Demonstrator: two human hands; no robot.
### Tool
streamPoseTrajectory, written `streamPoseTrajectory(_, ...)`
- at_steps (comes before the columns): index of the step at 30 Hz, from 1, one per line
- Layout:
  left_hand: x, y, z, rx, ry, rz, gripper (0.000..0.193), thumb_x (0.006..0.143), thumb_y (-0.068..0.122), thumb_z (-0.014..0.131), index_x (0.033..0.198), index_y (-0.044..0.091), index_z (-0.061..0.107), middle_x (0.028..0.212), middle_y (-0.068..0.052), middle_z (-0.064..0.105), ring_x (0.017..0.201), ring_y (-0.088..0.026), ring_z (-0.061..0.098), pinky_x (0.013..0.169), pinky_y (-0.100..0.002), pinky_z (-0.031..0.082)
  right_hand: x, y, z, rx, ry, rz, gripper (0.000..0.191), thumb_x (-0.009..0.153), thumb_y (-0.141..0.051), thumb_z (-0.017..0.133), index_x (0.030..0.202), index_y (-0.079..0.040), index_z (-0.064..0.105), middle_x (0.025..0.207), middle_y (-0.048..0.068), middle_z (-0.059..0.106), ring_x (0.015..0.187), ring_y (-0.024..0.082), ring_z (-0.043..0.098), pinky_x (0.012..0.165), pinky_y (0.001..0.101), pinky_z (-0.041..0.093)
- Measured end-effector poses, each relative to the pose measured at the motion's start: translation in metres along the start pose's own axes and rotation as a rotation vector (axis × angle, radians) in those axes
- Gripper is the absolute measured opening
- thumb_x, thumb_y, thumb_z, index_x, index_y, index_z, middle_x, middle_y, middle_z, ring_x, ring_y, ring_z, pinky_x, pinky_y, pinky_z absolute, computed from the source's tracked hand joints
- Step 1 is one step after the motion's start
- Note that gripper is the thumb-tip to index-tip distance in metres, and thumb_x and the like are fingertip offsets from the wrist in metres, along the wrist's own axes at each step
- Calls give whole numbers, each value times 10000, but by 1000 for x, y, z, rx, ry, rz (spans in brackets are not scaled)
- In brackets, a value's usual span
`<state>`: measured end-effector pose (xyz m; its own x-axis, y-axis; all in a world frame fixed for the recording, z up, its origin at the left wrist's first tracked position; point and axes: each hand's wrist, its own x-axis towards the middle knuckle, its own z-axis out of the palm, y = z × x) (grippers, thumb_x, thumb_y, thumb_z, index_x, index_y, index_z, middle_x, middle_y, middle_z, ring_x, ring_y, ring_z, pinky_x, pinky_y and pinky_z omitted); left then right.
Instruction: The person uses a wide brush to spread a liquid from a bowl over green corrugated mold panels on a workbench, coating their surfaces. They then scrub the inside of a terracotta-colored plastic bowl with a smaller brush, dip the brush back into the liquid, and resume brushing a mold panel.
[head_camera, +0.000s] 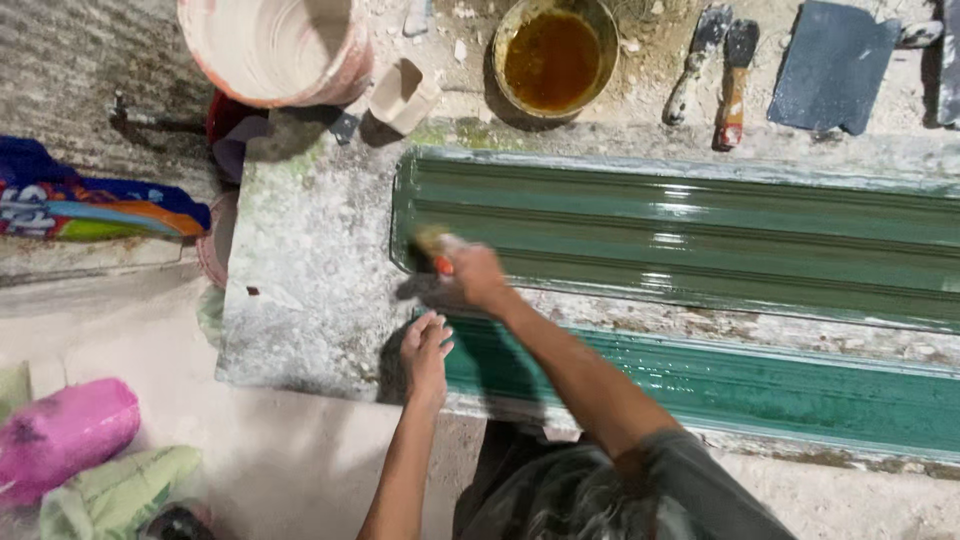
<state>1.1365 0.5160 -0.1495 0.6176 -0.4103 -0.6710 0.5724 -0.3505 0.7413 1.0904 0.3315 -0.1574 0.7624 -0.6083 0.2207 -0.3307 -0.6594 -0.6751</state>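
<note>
Left hand is laid flat, grip empty, on the worktop edge beside the nearer green mould. Right hand is closed on a brush, bristles at the left end of the farther mould. Both long axes run left–right. Both appear wet-coated; little seems left. Beyond, an amber-filled bowl stands.

**Clutter lying around the work slab**

A white bucket is standing at the top, a small beige cup tipping beside it. A bowl of amber liquid is sitting near two scrapers and a dark trowel blade. A pink sack is lying lower left.
</note>
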Motion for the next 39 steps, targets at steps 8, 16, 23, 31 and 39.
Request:
streamPoseTrajectory(8, -19, 6, 1, -30, -69, -11, 390, 957, 205, 650, 1307, 47, 584, 1181, -58, 665, 996, -168, 652, 889, -369, 517, -26, -11, -71, -248, -453, 149, 524, 898, -196, 640, 1403, -327, 593, 1064, 167, 676, 852, 355, 715, 700, 484, 570)
streamPoseTrajectory(16, -84, -49, 154, 142, -328, 48, 396, 959, 232, 655, 1294, 23, 626, 1089, -23, 675, 949, -128, 636, 827, -327, 526, -246, 136, -310, -227, -214, 263, 487, 837, -203, 684, 1315, -286, 634, 1359, 147, 619, 1188, 387, 627, 984, 466, 512)
streamPoseTrajectory(23, -172, -121, 345, 310, -479, 63, 414, 960, 235, 670, 1295, 0, 611, 940, -23, 649, 807, -102, 568, 720, -265, 480, -467, 304, -539, -389, -213, 425, 487, 801, -213, 703, 1274, -323, 661, 1380, 132, 606, 1155, 387, 608, 1003, 473, 497)
streamPoseTrajectory(31, -291, -204, 510, 405, -495, 67, 395, 966, 212, 659, 1265, -45, 626, 871, -27, 644, 755, -115, 586, 690, -266, 492, -675, 467, -764, -829, -246, 631, 470, 911, -157, 648, 1361, -292, 668, 1159, 116, 711, 1008, 352, 701, 896, 483, 563)
streamPoseTrajectory(39, -306, -215, 551, 311, -501, 46, 393, 985, 209, 676, 1288, -33, 614, 940, -56, 633, 787, -115, 561, 708, -281, 516, -668, 521, -713, -659, 1275, 1337, 386, 970, -233, 616, 1295, -28, 578, 1214, 206, 627, 1144, 378, 613, 1000, 491, 496)
